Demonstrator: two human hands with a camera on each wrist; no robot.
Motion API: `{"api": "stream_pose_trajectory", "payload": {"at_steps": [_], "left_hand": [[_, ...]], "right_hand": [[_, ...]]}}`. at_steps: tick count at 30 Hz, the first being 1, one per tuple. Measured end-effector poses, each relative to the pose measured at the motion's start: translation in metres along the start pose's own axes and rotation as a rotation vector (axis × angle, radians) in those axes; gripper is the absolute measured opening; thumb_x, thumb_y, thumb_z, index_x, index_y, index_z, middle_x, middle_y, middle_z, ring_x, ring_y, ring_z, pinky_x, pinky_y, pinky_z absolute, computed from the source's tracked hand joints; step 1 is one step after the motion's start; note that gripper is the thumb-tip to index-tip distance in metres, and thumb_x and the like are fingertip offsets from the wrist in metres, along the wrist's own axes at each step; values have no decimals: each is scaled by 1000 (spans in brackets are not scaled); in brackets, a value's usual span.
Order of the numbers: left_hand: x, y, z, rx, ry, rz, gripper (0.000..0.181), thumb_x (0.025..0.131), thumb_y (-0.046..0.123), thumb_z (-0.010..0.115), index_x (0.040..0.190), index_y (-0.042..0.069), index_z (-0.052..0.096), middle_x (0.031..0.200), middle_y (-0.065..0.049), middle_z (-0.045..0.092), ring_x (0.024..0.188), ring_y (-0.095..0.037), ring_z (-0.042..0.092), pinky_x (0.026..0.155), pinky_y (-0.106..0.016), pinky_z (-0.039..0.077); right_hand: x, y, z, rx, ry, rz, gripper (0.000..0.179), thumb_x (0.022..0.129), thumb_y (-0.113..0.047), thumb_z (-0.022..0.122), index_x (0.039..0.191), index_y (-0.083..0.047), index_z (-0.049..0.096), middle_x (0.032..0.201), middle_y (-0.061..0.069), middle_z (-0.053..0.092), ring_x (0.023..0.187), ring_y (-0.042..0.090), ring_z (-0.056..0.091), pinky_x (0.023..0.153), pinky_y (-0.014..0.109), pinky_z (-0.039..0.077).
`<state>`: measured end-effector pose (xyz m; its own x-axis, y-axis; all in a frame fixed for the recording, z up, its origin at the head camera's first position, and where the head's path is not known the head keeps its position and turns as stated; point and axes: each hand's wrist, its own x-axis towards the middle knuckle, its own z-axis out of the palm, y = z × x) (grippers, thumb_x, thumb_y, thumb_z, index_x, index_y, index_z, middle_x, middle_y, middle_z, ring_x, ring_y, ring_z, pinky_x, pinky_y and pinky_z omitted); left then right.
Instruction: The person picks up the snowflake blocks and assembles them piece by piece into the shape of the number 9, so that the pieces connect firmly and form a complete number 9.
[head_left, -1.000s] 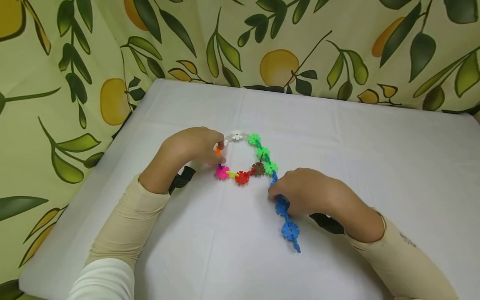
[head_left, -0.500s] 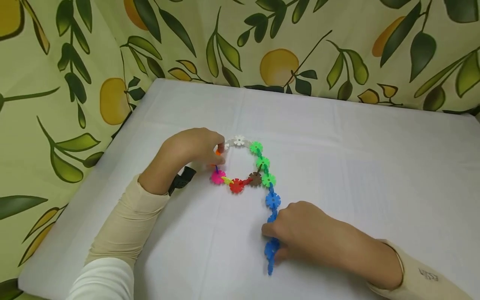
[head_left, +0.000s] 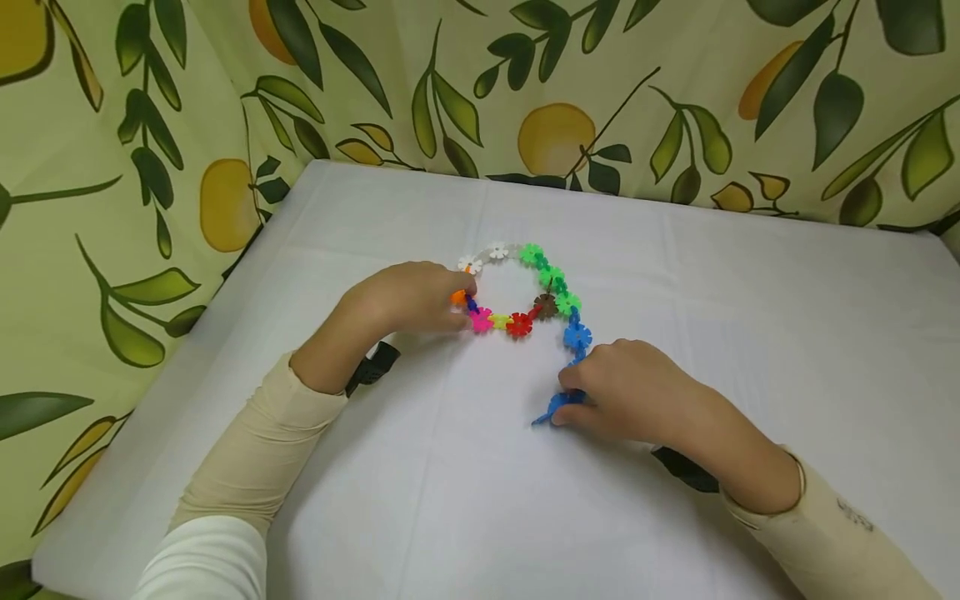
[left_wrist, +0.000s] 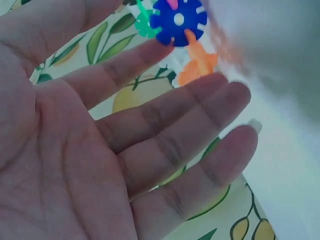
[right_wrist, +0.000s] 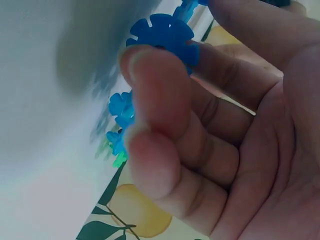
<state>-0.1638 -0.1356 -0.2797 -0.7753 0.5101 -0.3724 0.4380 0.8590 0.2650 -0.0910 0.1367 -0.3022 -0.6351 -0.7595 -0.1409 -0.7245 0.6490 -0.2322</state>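
A chain of interlocking snowflake discs lies on the white table in the head view, its upper part a ring of white discs (head_left: 498,250), green discs (head_left: 552,277), a brown disc (head_left: 545,306), a red disc (head_left: 519,325), a pink disc (head_left: 482,319) and an orange disc (head_left: 459,297). Blue discs (head_left: 577,336) form a tail from the ring's lower right. My right hand (head_left: 637,392) grips this tail, its end bent leftward. At the ring's left side, my left hand (head_left: 412,296) has fairly straight fingers, the index fingertip against a dark blue disc (left_wrist: 178,20).
White cloth covers the table (head_left: 337,517). Behind it and at the left hangs a curtain (head_left: 465,92) printed with leaves and fruit. A black strap (head_left: 372,364) is on the left wrist, another black strap (head_left: 684,468) on the right.
The ring came slightly nearer, then shifted away and right. My right hand pulled the tail nearer, then moved back up, and the tail's end now bends left. My left hand shifted slightly right.
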Motion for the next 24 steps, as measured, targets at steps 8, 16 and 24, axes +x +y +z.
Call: {"api": "stream_pose_trajectory", "payload": {"at_steps": [8, 16, 24], "left_hand": [[1, 3, 1, 23, 7, -40, 42, 95, 26, 64, 132, 11, 54, 111, -9, 61, 102, -25, 57, 85, -43, 48], [1, 5, 1, 44, 6, -74, 52, 95, 32, 65, 141, 12, 49, 115, -9, 60, 107, -25, 57, 89, -44, 48], [3, 4, 1, 39, 20, -81, 63, 97, 31, 64, 152, 12, 40, 131, -13, 59, 123, -30, 54, 101, -47, 44]], "right_hand": [[-1, 10, -3, 94, -57, -9, 21, 83, -33, 83, 96, -21, 72, 61, -16, 49, 54, 1, 42, 53, 26, 38], [-6, 16, -10, 164, -144, 0, 27, 86, -8, 76, 109, -19, 70, 61, -11, 44, 58, 4, 40, 56, 24, 37], [-9, 22, -14, 175, -131, -9, 33, 88, 0, 69, 115, -19, 70, 63, -11, 43, 59, 4, 40, 56, 24, 36]]}}
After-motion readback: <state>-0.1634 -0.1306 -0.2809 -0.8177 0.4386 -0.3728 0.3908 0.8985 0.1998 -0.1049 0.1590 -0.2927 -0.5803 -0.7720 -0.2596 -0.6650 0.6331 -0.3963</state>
